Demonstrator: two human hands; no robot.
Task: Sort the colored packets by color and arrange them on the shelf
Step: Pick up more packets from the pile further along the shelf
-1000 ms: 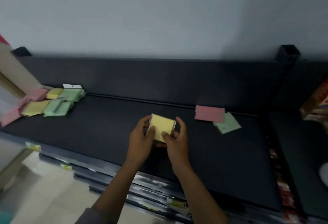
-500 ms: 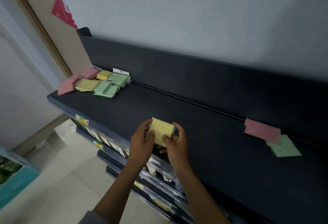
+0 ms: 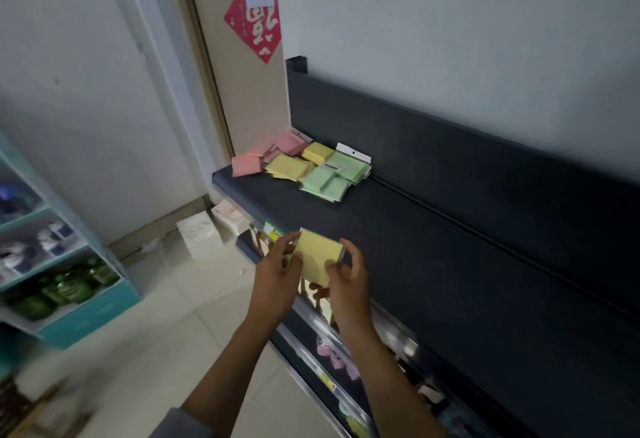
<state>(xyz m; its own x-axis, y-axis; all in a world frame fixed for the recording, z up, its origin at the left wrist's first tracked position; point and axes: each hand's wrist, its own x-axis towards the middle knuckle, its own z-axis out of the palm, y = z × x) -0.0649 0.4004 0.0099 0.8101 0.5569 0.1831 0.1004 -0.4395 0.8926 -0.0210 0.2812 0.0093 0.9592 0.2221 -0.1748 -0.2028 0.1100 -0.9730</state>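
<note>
A small stack of yellow packets [image 3: 320,257] is held over the front edge of the dark shelf [image 3: 433,264]. My left hand [image 3: 277,276] grips its left side and my right hand [image 3: 348,280] grips its right side with thumb on top. At the shelf's far left end lie sorted groups: pink packets [image 3: 247,164] by the wall panel, yellow packets [image 3: 289,166] in the middle, green packets [image 3: 330,179] to their right.
A beige panel with a red paper sign [image 3: 254,27] bounds the shelf on the left. Lower shelves with goods [image 3: 332,358] run below the front edge. A teal rack [image 3: 52,264] stands at left, and white boxes [image 3: 201,236] sit on the tiled floor.
The view has swung left, so the sorted pile came closer and the pink and green packets on the right left the picture. Both hands kept holding the yellow stack.
</note>
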